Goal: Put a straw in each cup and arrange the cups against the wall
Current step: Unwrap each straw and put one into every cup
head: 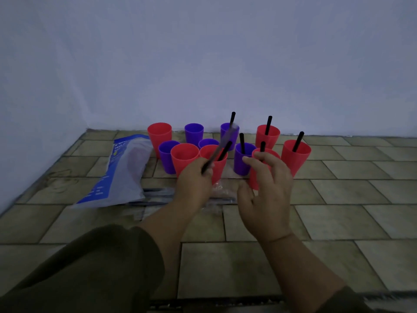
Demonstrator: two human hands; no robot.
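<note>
Left hand (194,179) pinches straw (214,157); right hand (268,184) spread, empty. Advised: lower straw tip-first into nearest empty cup (183,159), steadying it

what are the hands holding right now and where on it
The left hand pinches a black straw near its lower end, the rest slanting up and to the right. The right hand seems to hold nothing, its fingers loosely spread.
</note>
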